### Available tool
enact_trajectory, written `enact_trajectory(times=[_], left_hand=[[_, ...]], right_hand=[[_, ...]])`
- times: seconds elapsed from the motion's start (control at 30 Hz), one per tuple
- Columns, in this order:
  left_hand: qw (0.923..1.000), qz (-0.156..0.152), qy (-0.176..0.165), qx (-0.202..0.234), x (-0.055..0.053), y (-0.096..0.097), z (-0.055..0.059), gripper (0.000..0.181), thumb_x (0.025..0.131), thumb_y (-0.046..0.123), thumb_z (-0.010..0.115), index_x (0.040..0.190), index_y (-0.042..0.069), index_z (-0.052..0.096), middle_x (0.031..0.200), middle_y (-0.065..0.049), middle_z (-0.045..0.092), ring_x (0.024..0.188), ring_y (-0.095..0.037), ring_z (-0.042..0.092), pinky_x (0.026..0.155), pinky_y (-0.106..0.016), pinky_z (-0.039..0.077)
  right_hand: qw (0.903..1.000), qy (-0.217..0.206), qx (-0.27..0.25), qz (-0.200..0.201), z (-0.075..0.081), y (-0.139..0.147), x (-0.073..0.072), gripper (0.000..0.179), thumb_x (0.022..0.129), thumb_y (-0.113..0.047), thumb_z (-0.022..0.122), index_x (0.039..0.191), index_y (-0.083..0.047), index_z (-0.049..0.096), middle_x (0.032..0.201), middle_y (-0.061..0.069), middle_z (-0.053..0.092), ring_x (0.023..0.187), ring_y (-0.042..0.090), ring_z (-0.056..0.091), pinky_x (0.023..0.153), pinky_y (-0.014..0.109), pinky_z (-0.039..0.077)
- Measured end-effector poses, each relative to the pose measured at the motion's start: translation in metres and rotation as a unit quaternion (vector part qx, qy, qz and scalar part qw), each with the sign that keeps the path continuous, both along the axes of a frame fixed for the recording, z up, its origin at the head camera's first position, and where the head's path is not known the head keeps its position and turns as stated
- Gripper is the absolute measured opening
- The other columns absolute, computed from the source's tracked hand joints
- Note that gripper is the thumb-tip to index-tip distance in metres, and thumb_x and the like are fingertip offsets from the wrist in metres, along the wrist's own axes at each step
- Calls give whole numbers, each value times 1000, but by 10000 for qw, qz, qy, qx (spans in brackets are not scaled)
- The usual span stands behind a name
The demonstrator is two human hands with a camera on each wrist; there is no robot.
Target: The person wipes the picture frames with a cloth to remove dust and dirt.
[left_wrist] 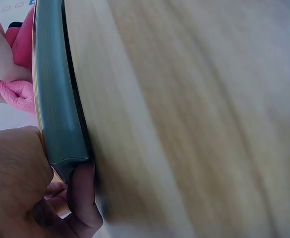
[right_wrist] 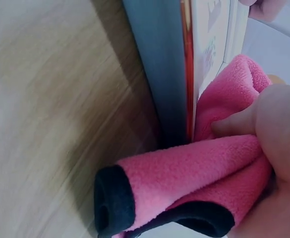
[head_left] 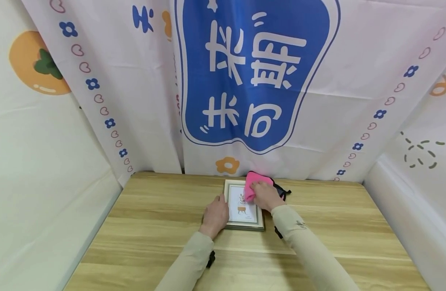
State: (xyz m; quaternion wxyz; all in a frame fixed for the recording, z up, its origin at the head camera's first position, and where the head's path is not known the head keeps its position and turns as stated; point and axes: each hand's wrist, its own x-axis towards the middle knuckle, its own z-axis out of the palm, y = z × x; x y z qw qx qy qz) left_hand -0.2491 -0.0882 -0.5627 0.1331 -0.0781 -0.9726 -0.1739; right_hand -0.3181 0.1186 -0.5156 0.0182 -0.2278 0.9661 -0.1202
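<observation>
A picture frame (head_left: 244,226) with a pale border and a drawing of a potted plant lies on the wooden table. My left hand (head_left: 215,216) grips its left edge; in the left wrist view a finger (left_wrist: 83,196) is curled against the frame's grey-green side (left_wrist: 60,89). My right hand (head_left: 264,195) holds a bunched pink cloth (head_left: 257,179) against the frame's upper right part. Fleecy and black-trimmed, the cloth (right_wrist: 184,171) folds over the frame's edge in the right wrist view. Part of the drawing is covered by cloth and hand.
Behind the wooden table (head_left: 153,226) hangs a white printed curtain (head_left: 335,101) with a blue panel, close to the frame's far edge. White side walls (head_left: 44,161) border the table. A dark piece with a small loop (head_left: 285,191) shows beside the cloth.
</observation>
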Motion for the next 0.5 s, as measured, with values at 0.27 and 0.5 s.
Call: enact_trajectory(times=[0.27, 0.5], left_hand=[[9999, 25, -120, 36, -3, -2, -1, 19, 107, 14, 61, 110, -5, 59, 98, -19, 66, 73, -36, 70, 60, -49, 61], [9996, 0, -173, 211, -2, -2, 1, 19, 107, 13, 59, 111, -5, 58, 101, -20, 67, 74, -41, 70, 63, -51, 61]], right_hand=[[9999, 55, -64, 56, -5, -8, -1, 41, 94, 0, 70, 135, 0, 70, 140, 21, 66, 130, 43, 64, 111, 55, 52], [9996, 198, -69, 188, -5, -13, -2, 36, 93, 2, 68, 128, 0, 72, 136, 21, 69, 127, 42, 66, 109, 55, 53]])
